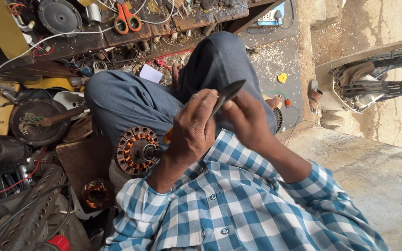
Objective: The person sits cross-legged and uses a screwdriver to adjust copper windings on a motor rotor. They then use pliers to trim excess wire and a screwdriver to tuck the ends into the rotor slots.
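My left hand [192, 132] and my right hand [246, 120] are raised together over my lap. Between them they pinch a dark, flat, pointed strip [227, 94] that slants up to the right. A yellow and red handle tip [167, 135] pokes out beneath my left hand. Just left of that hand, a round fan stator [133, 149] with copper windings lies against my jeans-clad thigh [126, 100], its dark shaft towards my wrist. My blue checked shirt fills the bottom of the view.
A cluttered wooden plank [84, 39] carries orange scissors [126, 18], wires and a round grey cover [60, 16]. A dark motor housing [33, 121], a copper coil [95, 194] and perforated metal [33, 214] lie at left. A scooter [373, 79] and concrete step [378, 181] are at right.
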`<state>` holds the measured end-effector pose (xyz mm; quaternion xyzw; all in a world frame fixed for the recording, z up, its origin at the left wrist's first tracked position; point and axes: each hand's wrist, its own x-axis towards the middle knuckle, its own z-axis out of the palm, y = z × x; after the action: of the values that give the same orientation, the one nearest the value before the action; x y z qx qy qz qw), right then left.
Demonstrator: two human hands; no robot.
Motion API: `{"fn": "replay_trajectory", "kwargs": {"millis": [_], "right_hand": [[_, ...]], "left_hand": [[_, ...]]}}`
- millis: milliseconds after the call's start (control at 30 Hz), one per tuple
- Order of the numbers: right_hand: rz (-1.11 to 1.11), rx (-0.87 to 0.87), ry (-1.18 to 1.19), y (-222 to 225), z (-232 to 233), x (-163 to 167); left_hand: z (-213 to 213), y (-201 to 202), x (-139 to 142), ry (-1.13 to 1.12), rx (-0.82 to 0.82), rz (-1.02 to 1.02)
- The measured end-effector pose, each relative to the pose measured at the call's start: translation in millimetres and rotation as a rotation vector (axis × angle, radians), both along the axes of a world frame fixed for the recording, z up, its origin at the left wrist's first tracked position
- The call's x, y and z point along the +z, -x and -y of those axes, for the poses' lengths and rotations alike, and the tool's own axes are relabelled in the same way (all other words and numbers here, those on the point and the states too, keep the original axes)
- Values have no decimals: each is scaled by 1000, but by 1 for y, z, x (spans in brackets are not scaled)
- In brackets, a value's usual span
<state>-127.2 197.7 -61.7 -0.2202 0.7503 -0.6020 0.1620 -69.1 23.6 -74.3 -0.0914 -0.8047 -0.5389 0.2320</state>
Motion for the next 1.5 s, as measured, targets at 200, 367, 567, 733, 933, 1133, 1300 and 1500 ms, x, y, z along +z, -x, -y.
{"fn": "replay_trajectory", "kwargs": {"millis": [200, 367, 567, 733, 933, 1133, 1300, 1500], "right_hand": [[-732, -37, -295, -1, 29, 15], [-293, -92, -160, -9, 25, -1], [764, -98, 372, -8, 0, -23], [1173, 199, 692, 5, -10, -17], [-555, -40, -286, -2, 15, -1], [-839, -50, -344, 10, 33, 6], [-587, -80, -255, 2, 31, -1], [328, -164, 126, -9, 14, -20]], "left_hand": [[-7, -4, -2, 54, 58, 85], [-10, -5, -4, 153, 77, 102], [-5, -4, -3, 267, 31, 54], [-1, -3, 0, 282, 17, 28], [-1, 2, 4, -32, 43, 150], [-1, 3, 0, 42, 53, 142], [-2, 3, -5, 125, 49, 123], [-1, 0, -5, 214, 42, 77]]}}
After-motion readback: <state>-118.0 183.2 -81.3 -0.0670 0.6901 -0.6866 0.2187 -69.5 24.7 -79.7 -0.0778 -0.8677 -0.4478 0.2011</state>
